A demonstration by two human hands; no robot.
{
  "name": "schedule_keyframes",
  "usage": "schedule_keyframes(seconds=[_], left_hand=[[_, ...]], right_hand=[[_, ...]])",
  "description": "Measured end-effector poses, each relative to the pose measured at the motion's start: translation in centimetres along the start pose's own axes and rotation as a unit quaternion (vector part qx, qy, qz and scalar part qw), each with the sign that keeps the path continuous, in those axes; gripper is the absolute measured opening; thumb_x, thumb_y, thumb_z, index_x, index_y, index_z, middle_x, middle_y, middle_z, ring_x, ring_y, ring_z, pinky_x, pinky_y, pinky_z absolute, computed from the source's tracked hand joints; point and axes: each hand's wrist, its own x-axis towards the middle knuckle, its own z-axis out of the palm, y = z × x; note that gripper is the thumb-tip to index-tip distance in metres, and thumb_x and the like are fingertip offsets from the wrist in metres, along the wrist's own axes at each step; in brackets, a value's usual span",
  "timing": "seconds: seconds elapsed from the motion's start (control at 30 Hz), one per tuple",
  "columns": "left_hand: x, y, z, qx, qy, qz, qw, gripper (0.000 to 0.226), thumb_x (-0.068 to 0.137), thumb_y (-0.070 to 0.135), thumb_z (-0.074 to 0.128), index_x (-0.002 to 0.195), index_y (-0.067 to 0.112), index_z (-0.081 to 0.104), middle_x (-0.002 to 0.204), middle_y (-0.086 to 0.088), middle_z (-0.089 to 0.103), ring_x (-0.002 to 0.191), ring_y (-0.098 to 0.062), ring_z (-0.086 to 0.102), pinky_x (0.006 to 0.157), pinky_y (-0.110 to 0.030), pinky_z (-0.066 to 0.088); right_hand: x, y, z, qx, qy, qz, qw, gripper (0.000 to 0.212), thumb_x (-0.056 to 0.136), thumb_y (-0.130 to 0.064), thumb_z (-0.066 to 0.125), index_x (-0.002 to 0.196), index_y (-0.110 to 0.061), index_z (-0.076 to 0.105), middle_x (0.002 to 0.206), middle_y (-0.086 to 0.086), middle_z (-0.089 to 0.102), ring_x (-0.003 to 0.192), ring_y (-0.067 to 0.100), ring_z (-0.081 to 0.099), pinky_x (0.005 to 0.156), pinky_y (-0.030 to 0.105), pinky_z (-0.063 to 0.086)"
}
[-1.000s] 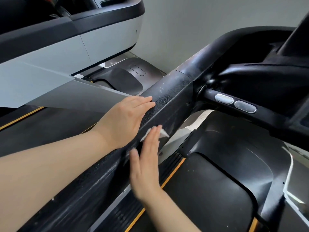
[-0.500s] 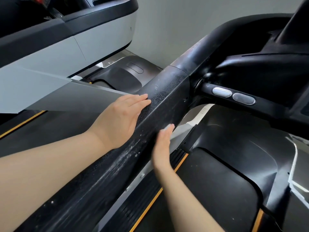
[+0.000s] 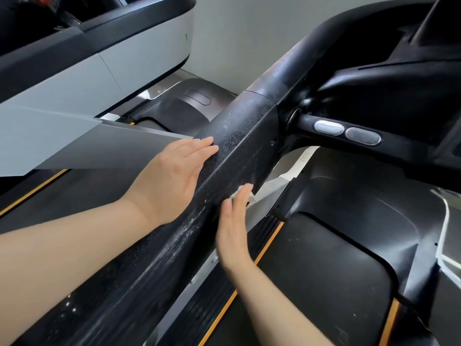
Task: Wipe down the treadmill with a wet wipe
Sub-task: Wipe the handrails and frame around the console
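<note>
Right now the right hand [image 3: 233, 231] lies flat, fingers straight, pressing a white wet wipe [image 3: 245, 194] against the inner side face of the treadmill's black textured handrail [image 3: 239, 146]; nothing is curled round the wipe, so the grip is open-palmed pressure rather than a pinch. Only a small corner of the wipe shows past the fingertips; the rest sits hidden under the palm. Across the rail from that grip, the left hand [image 3: 174, 176] rests open on the rail's top and outer face, fingers straight, seemingly as a brace. The wipe looks thin, soft and limp, and probably damp enough to cling to the pebbled coating, so it should slide only while flat pressure keeps it trapped; it would likely bunch or drop if the palm lifted. Holding it under the full palm and fingers seems the soundest way. Ahead of the grip the rail runs on to a seam and a smooth curved upright [image 3: 287, 71], with a side bar carrying two oval silver sensor pads [image 3: 346, 132] branching off just beyond, which narrows the room there. Below the grip lie the orange-edged side strip [image 3: 269, 243] and the dark motor cover [image 3: 349, 233], well apart. Behind the grip, the rail offers a long unobstructed run, still flecked with white specks.
</note>
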Motion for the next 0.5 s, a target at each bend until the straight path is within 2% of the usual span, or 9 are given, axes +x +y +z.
schedule_keyframes(seconds=[0.07,0.1,0.17,0.2,0.23,0.3,0.37,0.4,0.5], left_hand=[[0.0,0.0,-0.1,-0.002,-0.003,-0.001,1.000,0.045,0.091,0.016,0.031,0.124,0.003,0.059,0.131,-0.011,0.057,0.118,-0.029,0.050,0.108,-0.017,0.020],[0.1,0.0,-0.1,-0.003,-0.007,-0.002,1.000,0.046,0.091,0.016,0.030,0.124,0.003,0.059,0.131,-0.011,0.056,0.118,-0.030,0.051,0.108,-0.017,0.020],[0.1,0.1,-0.2,-0.004,-0.011,-0.002,1.000,0.046,0.092,0.017,0.029,0.125,0.003,0.058,0.131,-0.011,0.056,0.119,-0.028,0.049,0.108,-0.016,0.019],[0.1,0.1,-0.2,-0.003,-0.009,-0.002,1.000,0.046,0.092,0.017,0.029,0.125,0.003,0.058,0.131,-0.012,0.056,0.119,-0.026,0.046,0.108,-0.014,0.017],[0.0,0.1,-0.2,-0.002,-0.008,-0.002,1.000,0.046,0.092,0.017,0.029,0.125,0.003,0.058,0.131,-0.012,0.056,0.119,-0.025,0.045,0.108,-0.013,0.016],[0.1,0.0,-0.2,0.000,-0.007,-0.002,1.000,0.046,0.092,0.017,0.030,0.125,0.004,0.058,0.132,-0.011,0.056,0.119,-0.026,0.046,0.108,-0.014,0.017],[0.1,0.0,-0.3,0.000,-0.011,-0.003,1.000,0.046,0.092,0.017,0.030,0.126,0.004,0.057,0.133,-0.011,0.055,0.120,-0.027,0.045,0.109,-0.017,0.018],[0.2,0.1,-0.3,0.000,-0.012,-0.004,1.000,0.046,0.092,0.017,0.030,0.126,0.004,0.057,0.133,-0.011,0.055,0.120,-0.026,0.045,0.109,-0.018,0.019],[0.2,0.2,-0.4,-0.002,-0.015,-0.004,1.000,0.045,0.092,0.016,0.030,0.126,0.003,0.057,0.133,-0.011,0.054,0.120,-0.024,0.043,0.109,-0.018,0.019]], right_hand=[[0.2,0.6,-0.3,-0.012,0.001,-0.039,0.999,0.066,0.098,-0.049,0.021,0.150,-0.019,-0.007,0.160,0.000,-0.007,0.144,0.003,-0.004,0.116,0.016,0.004],[2.0,1.2,-0.7,-0.002,0.007,0.004,1.000,0.073,0.095,-0.057,0.021,0.151,-0.018,-0.005,0.160,0.000,-0.006,0.144,0.004,-0.002,0.115,0.017,0.005],[6.0,1.1,-2.3,0.023,0.053,0.164,0.985,0.106,0.067,-0.083,0.013,0.153,-0.022,0.003,0.160,-0.002,0.004,0.145,0.012,0.009,0.119,0.036,0.012],[6.9,1.0,-2.8,0.038,0.063,0.203,0.976,0.114,0.057,-0.086,0.009,0.153,-0.023,0.006,0.160,-0.003,0.008,0.145,0.014,0.012,0.118,0.041,0.014],[6.2,0.3,-2.6,0.043,0.065,0.194,0.978,0.113,0.058,-0.084,0.008,0.152,-0.022,0.006,0.159,-0.001,0.010,0.145,0.016,0.014,0.118,0.042,0.014],[2.1,-0.6,-1.2,0.026,0.020,0.090,0.995,0.091,0.080,-0.069,0.015,0.153,-0.017,0.001,0.160,0.002,0.006,0.145,0.016,0.011,0.119,0.033,0.010],[-2.6,-0.1,0.0,0.003,-0.039,0.005,0.999,0.065,0.100,-0.039,0.032,0.149,-0.022,-0.006,0.159,-0.007,-0.004,0.142,-0.003,0.002,0.115,0.013,0.005],[-4.4,1.0,0.2,-0.035,-0.036,-0.039,0.998,0.064,0.100,-0.022,0.041,0.147,-0.024,-0.003,0.156,-0.013,-0.002,0.139,-0.012,0.001,0.111,0.006,0.005],[-3.7,3.1,-0.6,-0.117,0.092,-0.099,0.984,0.054,0.088,0.004,0.058,0.135,-0.020,0.043,0.145,-0.003,0.038,0.126,-0.023,0.023,0.102,-0.001,0.021]])
